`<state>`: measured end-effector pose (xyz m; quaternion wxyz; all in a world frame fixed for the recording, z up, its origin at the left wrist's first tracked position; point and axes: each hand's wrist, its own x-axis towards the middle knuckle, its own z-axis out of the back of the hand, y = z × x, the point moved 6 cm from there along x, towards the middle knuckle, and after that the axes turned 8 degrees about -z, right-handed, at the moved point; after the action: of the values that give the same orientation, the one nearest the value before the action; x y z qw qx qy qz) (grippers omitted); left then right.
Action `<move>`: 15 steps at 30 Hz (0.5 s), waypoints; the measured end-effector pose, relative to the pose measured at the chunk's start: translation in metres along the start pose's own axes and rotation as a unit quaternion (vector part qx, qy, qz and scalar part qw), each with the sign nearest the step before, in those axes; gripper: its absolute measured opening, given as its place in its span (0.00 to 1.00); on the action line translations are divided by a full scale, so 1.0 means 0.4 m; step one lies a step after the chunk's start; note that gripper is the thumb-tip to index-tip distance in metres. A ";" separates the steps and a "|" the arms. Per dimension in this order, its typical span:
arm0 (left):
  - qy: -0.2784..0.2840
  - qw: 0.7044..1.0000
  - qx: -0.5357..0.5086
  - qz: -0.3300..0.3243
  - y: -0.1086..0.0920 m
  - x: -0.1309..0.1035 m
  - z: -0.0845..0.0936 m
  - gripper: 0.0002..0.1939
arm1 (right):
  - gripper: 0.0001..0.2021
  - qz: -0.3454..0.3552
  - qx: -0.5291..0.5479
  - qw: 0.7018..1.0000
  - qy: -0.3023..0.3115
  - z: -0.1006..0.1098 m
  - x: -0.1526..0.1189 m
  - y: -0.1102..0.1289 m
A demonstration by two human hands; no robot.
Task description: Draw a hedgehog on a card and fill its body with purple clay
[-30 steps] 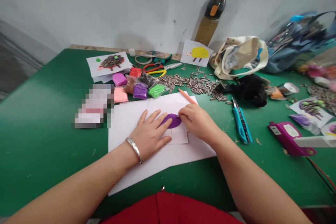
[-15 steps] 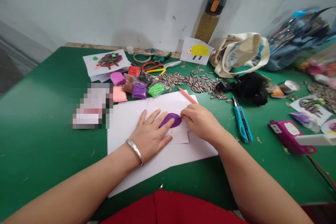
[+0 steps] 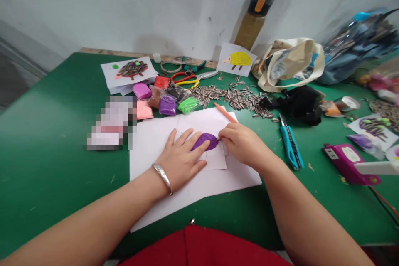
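Observation:
A flat oval of purple clay (image 3: 209,141) is stuck on a small white sheet (image 3: 215,163), which lies on larger white paper (image 3: 165,210). My left hand (image 3: 182,158) rests flat with fingers spread, its fingertips over the left part of the clay and hiding some of it. At the clay's right edge, my right hand (image 3: 241,143) pinches a small dark sunflower seed (image 3: 219,139), mostly covered by the fingers. Just above that hand, an orange pencil (image 3: 225,112) lies on the paper.
Loose sunflower seeds (image 3: 240,97) are heaped behind the paper, beside bagged clay such as the green pack (image 3: 188,105). Scissors (image 3: 190,80) lie further back. On the right are a utility knife (image 3: 290,143), a cloth bag (image 3: 288,66) and a magenta box (image 3: 349,164). A bottle (image 3: 254,20) stands by the wall.
The whole view has shifted slightly, so things appear a little further right. My left hand stays flat on the clay, and my right hand keeps its pinch at the clay's right edge.

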<state>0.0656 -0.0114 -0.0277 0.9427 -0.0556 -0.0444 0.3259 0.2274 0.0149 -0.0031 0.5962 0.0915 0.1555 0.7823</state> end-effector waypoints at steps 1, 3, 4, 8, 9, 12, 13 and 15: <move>0.000 1.000 0.000 0.000 0.000 0.000 0.001 0.25 | 0.12 0.000 0.008 1.000 -0.003 0.002 0.000 -0.001; -0.001 1.000 -0.002 0.001 -0.001 0.000 0.001 0.25 | 0.12 -0.003 0.032 0.999 -0.009 0.005 -0.001 -0.003; -0.001 1.000 -0.002 0.000 -0.001 0.000 0.001 0.25 | 0.12 -0.006 0.043 0.999 -0.010 0.006 -0.002 -0.005; -0.004 1.000 -0.001 0.000 0.000 -0.001 0.000 0.25 | 0.11 -0.015 0.035 0.999 0.001 0.000 0.000 -0.006; -0.004 1.000 -0.001 0.000 0.000 -0.001 -0.001 0.25 | 0.11 -0.015 0.025 1.000 0.003 -0.002 0.001 -0.005; -0.004 1.000 -0.001 -0.001 -0.001 -0.001 -0.002 0.25 | 0.11 -0.018 0.021 1.000 0.009 -0.005 0.002 -0.005; -0.004 1.000 -0.001 -0.001 -0.001 0.000 -0.002 0.25 | 0.11 -0.025 0.029 0.999 0.007 -0.004 0.002 -0.007; -0.004 1.000 -0.002 -0.001 -0.001 0.000 -0.001 0.25 | 0.10 -0.039 0.045 0.998 -0.003 0.000 0.002 -0.010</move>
<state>0.0658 -0.0118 -0.0281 0.9427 -0.0559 -0.0486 0.3254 0.2308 0.0167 -0.0045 0.6224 0.1144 0.1921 0.7501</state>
